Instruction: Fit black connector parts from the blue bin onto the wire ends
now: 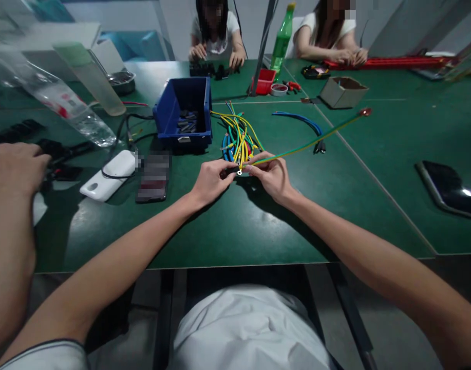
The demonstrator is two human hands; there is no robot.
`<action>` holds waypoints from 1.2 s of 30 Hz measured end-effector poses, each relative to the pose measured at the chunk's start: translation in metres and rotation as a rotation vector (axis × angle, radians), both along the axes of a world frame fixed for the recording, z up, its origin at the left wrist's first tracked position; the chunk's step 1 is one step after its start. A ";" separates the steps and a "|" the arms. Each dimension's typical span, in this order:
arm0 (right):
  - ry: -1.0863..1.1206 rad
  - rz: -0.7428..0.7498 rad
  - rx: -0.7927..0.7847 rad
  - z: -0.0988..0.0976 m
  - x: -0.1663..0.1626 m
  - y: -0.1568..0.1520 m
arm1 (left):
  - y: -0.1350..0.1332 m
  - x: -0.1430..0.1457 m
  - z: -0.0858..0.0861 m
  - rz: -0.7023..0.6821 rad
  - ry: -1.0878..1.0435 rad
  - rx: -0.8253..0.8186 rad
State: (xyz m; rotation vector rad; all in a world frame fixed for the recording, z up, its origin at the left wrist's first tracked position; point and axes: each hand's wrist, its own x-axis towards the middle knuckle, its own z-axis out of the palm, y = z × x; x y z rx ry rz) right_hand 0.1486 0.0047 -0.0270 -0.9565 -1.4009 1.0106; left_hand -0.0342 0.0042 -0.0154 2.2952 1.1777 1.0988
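Observation:
My right hand (271, 176) is closed in a pinch on a green-and-yellow wire (316, 140), which slants up to the right to a copper-coloured far end. My left hand (213, 181), also closed, pinches a small black sleeve-like piece (230, 170) close to the fingertips of the right. Between both hands a ring terminal (239, 172) shows at the near end; the fingers partly hide how it joins the wire. Just beyond the hands lies a loose bundle of yellow, green and blue wires (241, 131).
Left of the bundle stands a blue bin (184, 139) with small dark pieces. A white device (109, 177) and phone (153, 177) lie nearby; another phone (449, 188) lies right. Blue wires (302, 119) rest behind. Another person's arm (10, 221) reaches in left; two people sit opposite.

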 end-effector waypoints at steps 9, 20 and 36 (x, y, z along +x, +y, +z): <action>0.014 -0.027 -0.048 -0.001 0.002 0.000 | 0.001 -0.001 -0.001 -0.048 -0.013 0.002; -0.010 -0.026 -0.086 0.002 0.001 -0.001 | 0.004 -0.001 -0.002 -0.050 -0.040 -0.039; 0.048 -0.038 -0.116 0.003 0.000 -0.001 | 0.008 -0.005 0.001 -0.077 -0.062 -0.167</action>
